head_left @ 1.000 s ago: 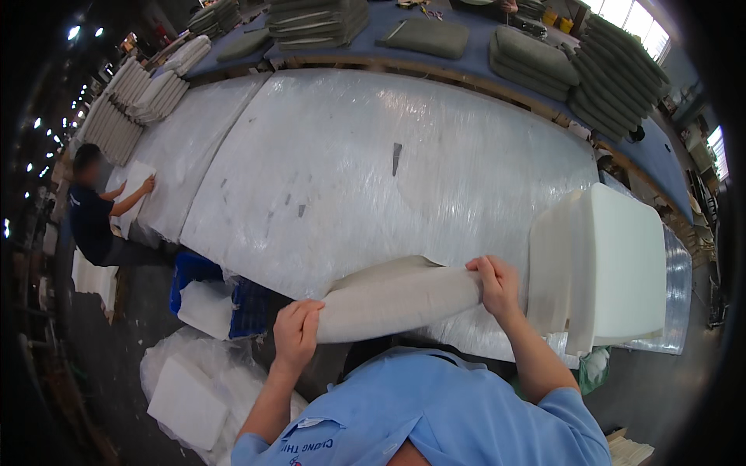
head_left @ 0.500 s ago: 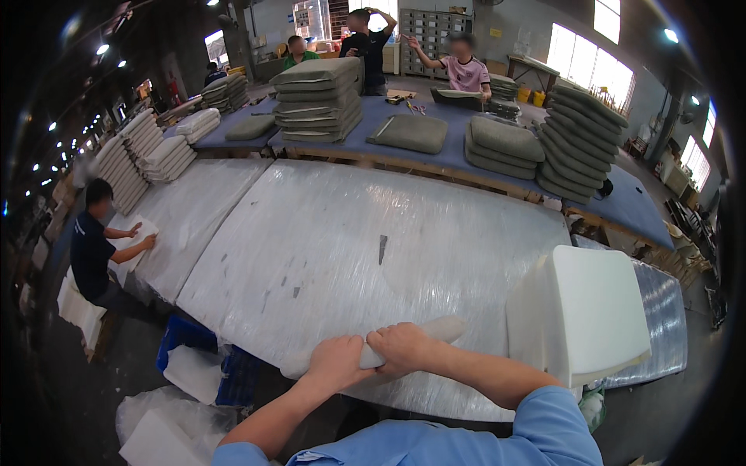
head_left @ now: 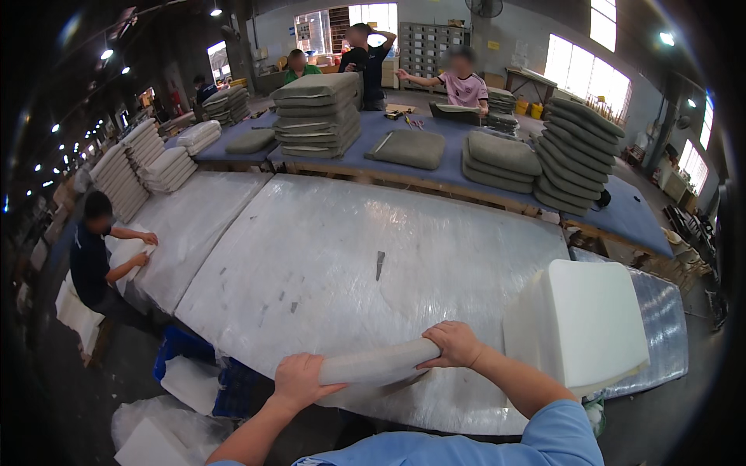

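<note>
A white seat cushion (head_left: 374, 363), seen mostly edge-on, stands tilted at the near edge of the plastic-covered table (head_left: 326, 248). My left hand (head_left: 300, 380) grips its left end, thumb along the near side and fingers over the top. At the opposite end my right hand (head_left: 453, 345) is closed round the corner, fingers wrapped over the upper edge. Its lower part is largely hidden by its own near face and my arms. To the right of my right hand rises a stack of white foam pads (head_left: 598, 318).
A blue crate (head_left: 233, 384) with white pieces and clear plastic bags (head_left: 144, 419) lie at lower left. A co-worker (head_left: 93, 256) handles a white pad at the left. Beyond, a blue table (head_left: 326, 161) carries stacks of grey cushions (head_left: 315, 116); other people stand behind it.
My hands have moved apart, from close together at the cushion's middle to its two ends. More of the cushion's edge shows between them. My view has tilted slightly.
</note>
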Available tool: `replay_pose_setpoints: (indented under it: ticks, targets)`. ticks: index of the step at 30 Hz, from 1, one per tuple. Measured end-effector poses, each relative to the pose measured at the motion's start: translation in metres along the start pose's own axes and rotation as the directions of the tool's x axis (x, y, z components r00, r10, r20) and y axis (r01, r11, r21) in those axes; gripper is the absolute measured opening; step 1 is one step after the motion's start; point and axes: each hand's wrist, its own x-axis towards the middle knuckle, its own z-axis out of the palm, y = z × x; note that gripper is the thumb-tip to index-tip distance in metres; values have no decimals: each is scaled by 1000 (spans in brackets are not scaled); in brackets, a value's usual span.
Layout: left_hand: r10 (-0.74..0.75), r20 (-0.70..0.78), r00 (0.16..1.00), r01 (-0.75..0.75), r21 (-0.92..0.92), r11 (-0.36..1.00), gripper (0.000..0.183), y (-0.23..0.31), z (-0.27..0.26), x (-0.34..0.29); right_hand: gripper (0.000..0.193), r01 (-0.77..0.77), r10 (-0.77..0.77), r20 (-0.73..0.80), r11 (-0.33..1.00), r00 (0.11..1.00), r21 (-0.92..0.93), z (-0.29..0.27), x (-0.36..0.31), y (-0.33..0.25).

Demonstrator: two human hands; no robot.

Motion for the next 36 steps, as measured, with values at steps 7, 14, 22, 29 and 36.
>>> replay_pose_setpoints:
  ticks: [7,14,22,29,36]
  targets:
    - [-73,-118,990,54,-154,987,71,-25,-2,-18,68,-27,28,125,1000,992,-8,-12,12,-3]
    - [-71,-72,995,63,-109,992,72,-21,-3,-14,68,23,-23,286,1000,958,6,40,80,-97]
    - [-59,-88,994,45,-146,988,72,-28,1,-26,75,-99,113,426,994,898,-53,7,67,-72]
    - [-69,-51,996,60,-160,985,74,-24,2,-29,69,-55,57,108,998,993,-23,-13,9,-16]
    - [-38,107,993,55,-161,985,73,-24,-11,-20,33,-157,243,-362,956,900,249,22,-10,-3]
